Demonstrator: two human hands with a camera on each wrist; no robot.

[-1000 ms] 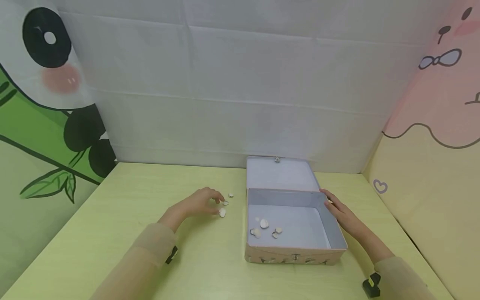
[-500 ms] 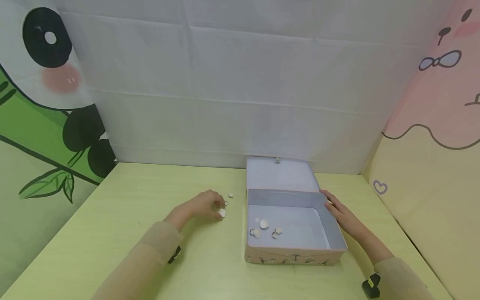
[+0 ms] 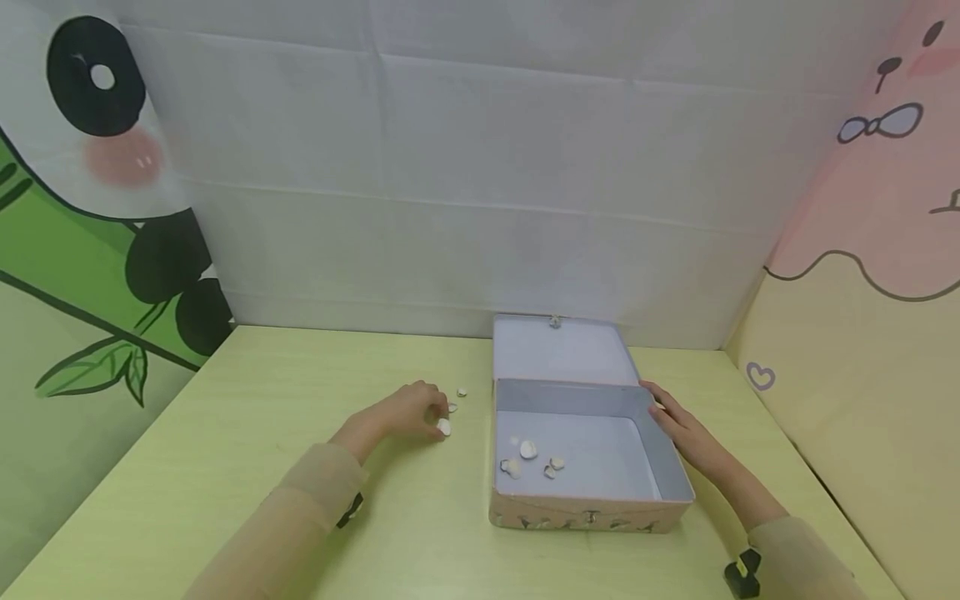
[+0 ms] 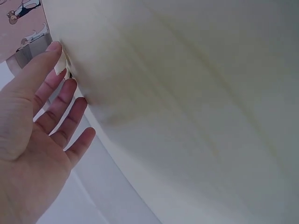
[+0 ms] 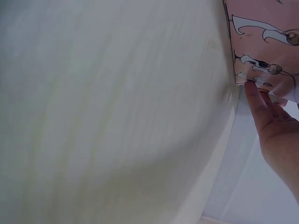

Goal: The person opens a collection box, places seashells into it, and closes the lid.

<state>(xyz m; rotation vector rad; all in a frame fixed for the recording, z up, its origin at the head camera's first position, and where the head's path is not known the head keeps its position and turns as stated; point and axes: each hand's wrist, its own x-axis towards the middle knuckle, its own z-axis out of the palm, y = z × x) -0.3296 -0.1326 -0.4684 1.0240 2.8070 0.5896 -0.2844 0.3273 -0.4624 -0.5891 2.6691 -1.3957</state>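
Observation:
My left hand is low over the table, thumb and forefinger pinching a white seashell. In the left wrist view, part of that shell shows between thumb and fingers; the other fingers are loosely spread. Two smaller shells lie just beyond: one right by the fingertips, another shell farther back. A pink tin box stands to the right with its lid raised. Several shells lie inside at its left. My right hand rests against the box's right side, fingers extended along the outer wall.
Pale yellow tabletop surrounds the box. A white sheet rises behind the table. Painted panels stand left and right. The raised lid stands close to the sheet.
My left hand has come slightly nearer and its thumb and forefinger have closed around the nearest shell. My right hand and the box have stayed put.

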